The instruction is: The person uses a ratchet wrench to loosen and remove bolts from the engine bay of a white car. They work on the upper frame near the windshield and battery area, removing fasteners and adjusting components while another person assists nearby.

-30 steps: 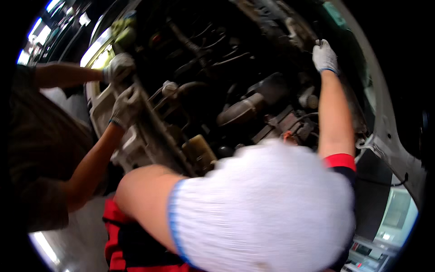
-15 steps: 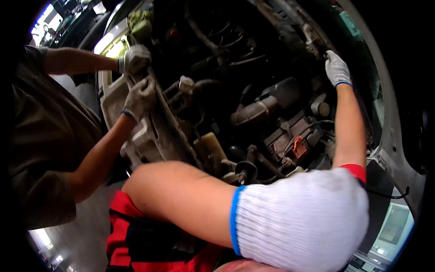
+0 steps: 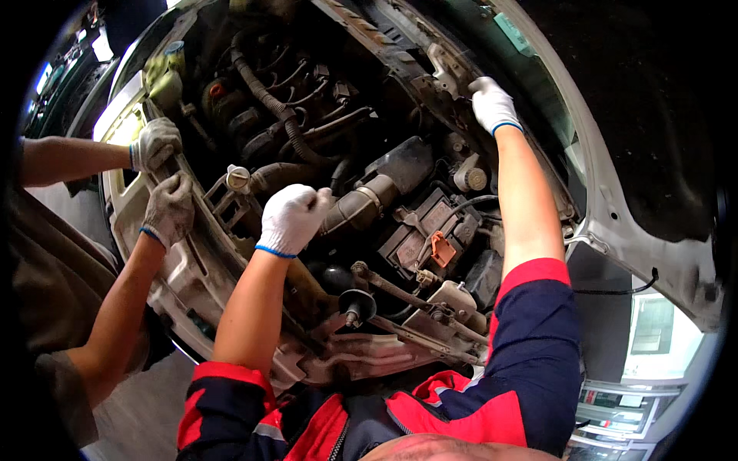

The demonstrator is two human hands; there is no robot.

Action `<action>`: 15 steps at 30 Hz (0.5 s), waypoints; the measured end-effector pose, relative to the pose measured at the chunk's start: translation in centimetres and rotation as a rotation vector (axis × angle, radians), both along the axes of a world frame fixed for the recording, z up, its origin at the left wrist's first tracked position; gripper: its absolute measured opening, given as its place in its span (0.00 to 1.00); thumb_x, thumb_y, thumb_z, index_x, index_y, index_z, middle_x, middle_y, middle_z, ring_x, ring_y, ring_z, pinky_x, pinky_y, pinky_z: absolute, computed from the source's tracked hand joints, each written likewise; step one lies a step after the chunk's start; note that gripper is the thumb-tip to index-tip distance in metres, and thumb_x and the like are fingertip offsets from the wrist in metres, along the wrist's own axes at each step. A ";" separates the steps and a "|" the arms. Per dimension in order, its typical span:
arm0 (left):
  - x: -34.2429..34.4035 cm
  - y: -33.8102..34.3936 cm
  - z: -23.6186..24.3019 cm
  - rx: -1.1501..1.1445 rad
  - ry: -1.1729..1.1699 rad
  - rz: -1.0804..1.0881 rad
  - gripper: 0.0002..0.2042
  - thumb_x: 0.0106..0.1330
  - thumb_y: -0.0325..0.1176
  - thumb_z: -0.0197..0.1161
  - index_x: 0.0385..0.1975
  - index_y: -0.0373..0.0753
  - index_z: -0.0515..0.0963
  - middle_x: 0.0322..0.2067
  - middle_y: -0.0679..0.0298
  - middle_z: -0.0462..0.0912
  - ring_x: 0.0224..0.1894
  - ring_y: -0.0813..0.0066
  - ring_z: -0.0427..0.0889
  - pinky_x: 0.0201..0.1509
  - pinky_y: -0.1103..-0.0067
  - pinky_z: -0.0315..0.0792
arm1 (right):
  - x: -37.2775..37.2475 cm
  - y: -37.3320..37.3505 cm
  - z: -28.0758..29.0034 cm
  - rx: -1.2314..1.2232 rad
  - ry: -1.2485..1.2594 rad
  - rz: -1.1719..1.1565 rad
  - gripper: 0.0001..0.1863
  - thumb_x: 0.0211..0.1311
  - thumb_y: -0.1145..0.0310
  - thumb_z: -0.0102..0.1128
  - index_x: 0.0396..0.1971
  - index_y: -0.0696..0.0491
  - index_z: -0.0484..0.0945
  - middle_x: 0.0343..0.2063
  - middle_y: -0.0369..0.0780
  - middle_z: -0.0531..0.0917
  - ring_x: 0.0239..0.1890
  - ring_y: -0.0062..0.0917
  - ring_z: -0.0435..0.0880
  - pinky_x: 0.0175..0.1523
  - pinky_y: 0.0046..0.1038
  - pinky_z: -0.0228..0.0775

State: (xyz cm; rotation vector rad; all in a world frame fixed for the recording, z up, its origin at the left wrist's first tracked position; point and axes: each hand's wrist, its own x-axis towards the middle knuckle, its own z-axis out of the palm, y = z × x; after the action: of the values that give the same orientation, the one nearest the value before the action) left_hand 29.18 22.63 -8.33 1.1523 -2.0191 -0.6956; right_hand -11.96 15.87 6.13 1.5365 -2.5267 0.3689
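My left hand (image 3: 294,219), in a white knit glove with a blue cuff, hangs over the engine bay beside the ribbed black air intake hose (image 3: 357,206). Its fingers are curled closed; whatever they may hold is hidden. Gloved the same way, my right hand (image 3: 493,104) is at the bay's far right edge, next to a metal bracket (image 3: 443,71) on the cowl panel. Those fingers are bent closed too, and I cannot see what is in them. Between my arms sits the battery (image 3: 411,244) with an orange terminal cover (image 3: 443,250).
Across the front panel (image 3: 173,280) on the left, a co-worker's two gloved hands (image 3: 165,207) are close together. A white radiator cap (image 3: 238,178) and a round strut top (image 3: 357,307) stick up nearby. The raised hood (image 3: 600,177) spans the right, with a thin rod (image 3: 615,291) below it.
My left hand has swung from close in front of me on the right out to the left over the engine. My right hand stays at the cowl. The view has shifted.
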 end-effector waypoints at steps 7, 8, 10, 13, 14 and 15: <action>-0.8 0.4 -1.0 -0.107 -0.005 -0.049 0.16 0.63 0.40 0.66 0.17 0.36 0.80 0.19 0.54 0.77 0.26 0.52 0.79 0.31 0.63 0.73 | -2.3 -0.5 -1.4 0.231 0.542 0.598 0.13 0.67 0.69 0.49 0.46 0.47 0.80 0.38 0.45 0.85 0.42 0.40 0.86 0.49 0.41 0.77; -0.8 0.5 -1.0 -0.137 0.005 -0.058 0.16 0.63 0.41 0.66 0.17 0.37 0.80 0.19 0.54 0.77 0.26 0.52 0.79 0.30 0.63 0.73 | -1.5 0.2 -0.7 0.383 0.615 0.649 0.13 0.66 0.71 0.49 0.46 0.46 0.80 0.41 0.45 0.83 0.44 0.45 0.83 0.48 0.43 0.75; -0.8 0.3 -1.3 -0.143 -0.013 -0.055 0.16 0.64 0.41 0.66 0.17 0.37 0.81 0.19 0.54 0.78 0.26 0.52 0.79 0.30 0.63 0.73 | -2.0 -0.8 0.0 0.339 0.660 0.584 0.12 0.67 0.69 0.49 0.46 0.46 0.80 0.39 0.45 0.83 0.43 0.45 0.83 0.48 0.43 0.76; -0.8 0.5 -1.0 -0.137 -0.046 -0.095 0.14 0.62 0.40 0.65 0.19 0.37 0.82 0.20 0.54 0.78 0.26 0.52 0.80 0.30 0.63 0.74 | -2.3 -1.0 -0.9 0.110 0.395 0.291 0.11 0.67 0.67 0.50 0.43 0.47 0.81 0.39 0.45 0.84 0.44 0.43 0.84 0.50 0.42 0.75; -1.0 0.7 -1.1 -0.143 0.005 -0.139 0.14 0.61 0.38 0.67 0.18 0.36 0.80 0.20 0.53 0.77 0.25 0.51 0.79 0.29 0.63 0.72 | -3.0 -1.9 -1.2 -0.165 -0.220 0.039 0.09 0.68 0.65 0.51 0.42 0.49 0.79 0.33 0.44 0.84 0.33 0.37 0.83 0.37 0.37 0.75; -1.2 0.7 -1.1 -0.149 0.055 -0.184 0.14 0.60 0.37 0.68 0.17 0.34 0.79 0.19 0.52 0.75 0.24 0.50 0.78 0.28 0.63 0.71 | -3.7 -2.3 -1.6 -0.436 -0.831 -0.228 0.09 0.70 0.64 0.52 0.42 0.51 0.77 0.27 0.42 0.84 0.21 0.30 0.82 0.24 0.32 0.75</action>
State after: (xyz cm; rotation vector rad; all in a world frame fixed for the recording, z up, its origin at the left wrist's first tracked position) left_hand 27.99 23.29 -9.45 0.8610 -2.1094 -0.6468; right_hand -15.70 13.61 4.57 1.0278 -2.8138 1.6757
